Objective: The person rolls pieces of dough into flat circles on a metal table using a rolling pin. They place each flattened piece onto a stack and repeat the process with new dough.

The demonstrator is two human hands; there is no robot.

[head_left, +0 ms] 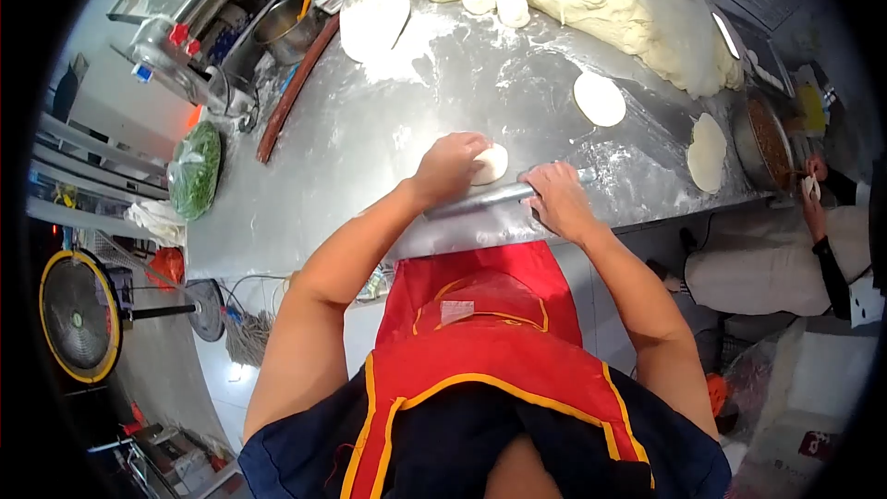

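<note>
Close to the table's front edge, a small round of dough (492, 164) lies on the metal surface. My left hand (449, 168) has its curled fingers on the left side of this round, partly covering it. Just in front of it lies a metal rolling pin (482, 199), slanting up to the right. My right hand (558, 198) is closed over the pin's right part, with the pin's end showing beyond the fingers. Two flattened dough sheets, a rounder one (600, 99) and a longer one (707, 152), rest farther right.
A large dough mass (610, 9) under plastic fills the back right, beside small dough balls (512, 9). A flour pile (373, 23), brown stick (297, 88) and bagged greens (194, 171) are left. At right, a co-worker's hands (813, 194) are near a filling bowl (769, 140).
</note>
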